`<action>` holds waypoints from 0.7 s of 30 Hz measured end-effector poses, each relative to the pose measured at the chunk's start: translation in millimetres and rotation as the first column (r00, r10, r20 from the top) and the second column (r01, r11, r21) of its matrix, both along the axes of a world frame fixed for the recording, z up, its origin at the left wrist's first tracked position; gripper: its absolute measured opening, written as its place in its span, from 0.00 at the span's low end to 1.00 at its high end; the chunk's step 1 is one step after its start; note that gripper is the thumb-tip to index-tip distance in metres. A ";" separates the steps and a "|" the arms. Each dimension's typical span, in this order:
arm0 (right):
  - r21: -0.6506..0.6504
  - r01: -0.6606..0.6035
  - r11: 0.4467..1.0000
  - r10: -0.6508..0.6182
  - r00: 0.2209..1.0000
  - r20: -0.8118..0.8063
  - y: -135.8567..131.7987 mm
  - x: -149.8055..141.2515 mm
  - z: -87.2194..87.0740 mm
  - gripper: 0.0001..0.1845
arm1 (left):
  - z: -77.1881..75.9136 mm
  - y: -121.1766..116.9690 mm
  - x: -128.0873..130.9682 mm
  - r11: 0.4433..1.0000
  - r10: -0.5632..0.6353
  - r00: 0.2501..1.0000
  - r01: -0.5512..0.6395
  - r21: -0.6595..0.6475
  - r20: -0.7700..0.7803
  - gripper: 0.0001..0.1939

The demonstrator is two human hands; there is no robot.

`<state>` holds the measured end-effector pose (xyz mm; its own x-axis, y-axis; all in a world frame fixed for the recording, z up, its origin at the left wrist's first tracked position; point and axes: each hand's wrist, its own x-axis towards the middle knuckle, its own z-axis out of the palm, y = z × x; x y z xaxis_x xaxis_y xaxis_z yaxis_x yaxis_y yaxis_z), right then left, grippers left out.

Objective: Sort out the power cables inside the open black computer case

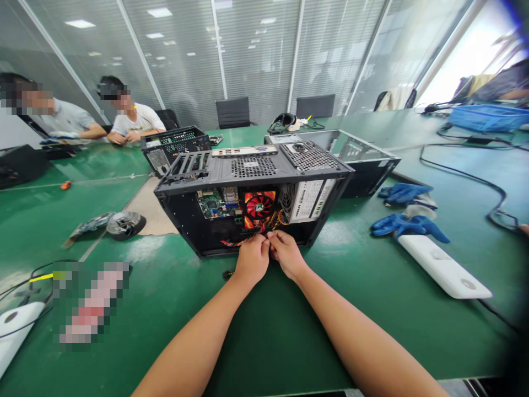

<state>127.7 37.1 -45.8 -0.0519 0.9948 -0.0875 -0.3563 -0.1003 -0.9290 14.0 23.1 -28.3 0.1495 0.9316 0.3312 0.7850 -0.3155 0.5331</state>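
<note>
An open black computer case (194, 220) lies on its side on the green table (264, 325), its inside facing me. Inside sit a motherboard (215, 203), a red fan (259, 207) and a grey power supply (308, 198). A bundle of coloured wires (248, 237) runs out at the case's lower edge. My left hand (252, 259) and my right hand (285, 253) meet at that edge, fingers pinched together on the wires. What the fingertips grip exactly is hidden.
A removed side panel and second chassis (363, 160) stand behind on the right. Blue gloves (407, 223) and a white device (444, 267) lie right. A loose fan (124, 223) lies left. Another case (173, 146) and two seated people are far left. Cables cross the right side.
</note>
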 end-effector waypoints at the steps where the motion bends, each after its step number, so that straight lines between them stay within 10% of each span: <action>1: 0.001 -0.001 1.000 0.001 1.000 -0.003 -0.1 0.0 0.6 0.23 | 0.0 -0.3 -0.1 1.000 -0.004 1.000 0.004 0.000 0.002 0.10; 21: -0.011 0.026 1.000 -0.027 0.999 -0.020 2.5 0.4 -4.4 0.25 | 5.4 -10.8 -4.3 0.993 0.040 0.951 -0.004 0.119 -0.308 0.07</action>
<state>128.2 39.6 -50.2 -0.0274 0.9949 -0.0971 -0.3778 -0.1002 -0.9205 9.7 12.3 -22.9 0.2415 0.8940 0.3774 0.9128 -0.3413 0.2243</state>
